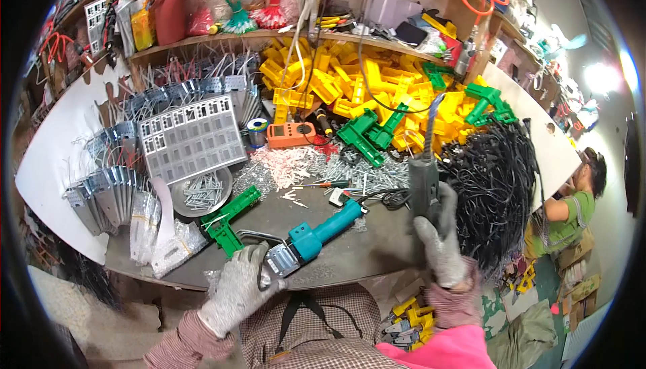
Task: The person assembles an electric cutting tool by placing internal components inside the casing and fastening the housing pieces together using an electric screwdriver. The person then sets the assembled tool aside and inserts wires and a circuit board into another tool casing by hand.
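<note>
My left hand (242, 288), in a grey-white knit glove, grips the metal end of a teal-handled tool (313, 238) lying slantwise near the table's front edge. A bent metal rod runs along its upper side, and a black cord leaves the far end of its handle. My right hand (441, 241), gloved too, is wrapped round a dark electric screwdriver (424, 184) held upright, its coiled cord rising from the top. The screwdriver's lower end is hidden or blurred. A green plastic housing (232, 221) lies just beyond my left hand.
Yellow plastic housings (363, 83) are heaped at the back. Black cords (488, 194) pile up at right. A metal dish of screws (202, 192), loose screws (380, 177), an orange meter (291, 135) and a slotted metal tray (192, 139) lie about. A co-worker (572, 207) is far right.
</note>
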{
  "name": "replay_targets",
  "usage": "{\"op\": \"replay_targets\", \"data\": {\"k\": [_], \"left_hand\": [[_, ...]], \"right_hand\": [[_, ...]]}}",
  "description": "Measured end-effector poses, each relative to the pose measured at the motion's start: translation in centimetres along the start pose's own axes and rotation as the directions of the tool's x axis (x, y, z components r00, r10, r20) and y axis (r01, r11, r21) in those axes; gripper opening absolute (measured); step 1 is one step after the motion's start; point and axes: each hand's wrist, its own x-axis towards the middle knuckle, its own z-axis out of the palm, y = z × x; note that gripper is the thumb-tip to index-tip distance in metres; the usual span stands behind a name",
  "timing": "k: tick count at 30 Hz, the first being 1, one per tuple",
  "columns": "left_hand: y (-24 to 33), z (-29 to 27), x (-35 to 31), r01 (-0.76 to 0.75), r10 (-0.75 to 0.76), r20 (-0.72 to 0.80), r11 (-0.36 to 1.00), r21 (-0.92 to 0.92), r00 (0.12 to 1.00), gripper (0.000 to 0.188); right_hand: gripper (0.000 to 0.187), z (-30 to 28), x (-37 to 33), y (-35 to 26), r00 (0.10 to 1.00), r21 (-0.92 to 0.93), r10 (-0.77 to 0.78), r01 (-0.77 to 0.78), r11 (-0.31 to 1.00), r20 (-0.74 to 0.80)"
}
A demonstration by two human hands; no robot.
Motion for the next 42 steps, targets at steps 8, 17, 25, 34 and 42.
{"op": "replay_targets", "data": {"k": [8,17,25,34,42], "left_hand": [[-0.9,2.1,-2.2,0.123,-0.122,-0.015,0.968,0.218,0.992,0.097],[1.8,-3.7,-2.1,0.116,-0.118,-0.015,0.94,0.322,0.993,0.09],[0.3,-3.9,-0.1,0.06,-0.157,0.206,0.911,0.409,0.966,0.094],[0.4,-2.4,-0.4,0.171,-0.209,0.098,0.938,0.302,0.973,0.096],[0.6,-0.9,-0.9,0.206,-0.22,0.016,0.937,0.282,0.975,0.097]], "right_hand": [[0.062,-6.1,2.4,5.7,0.967,-0.988,0.209,-0.129,-0.088,-0.145],[0.044,12.1,10.1,4.5,0.359,-0.343,0.098,0.723,0.6,0.928],[0.039,11.3,9.8,7.5,0.339,-0.276,-0.005,0.776,0.567,0.941],[0.031,11.9,8.9,7.3,0.423,-0.371,0.027,0.759,0.535,0.906],[0.035,12.0,9.1,7.9,0.392,-0.341,0.007,0.791,0.507,0.92]]}}
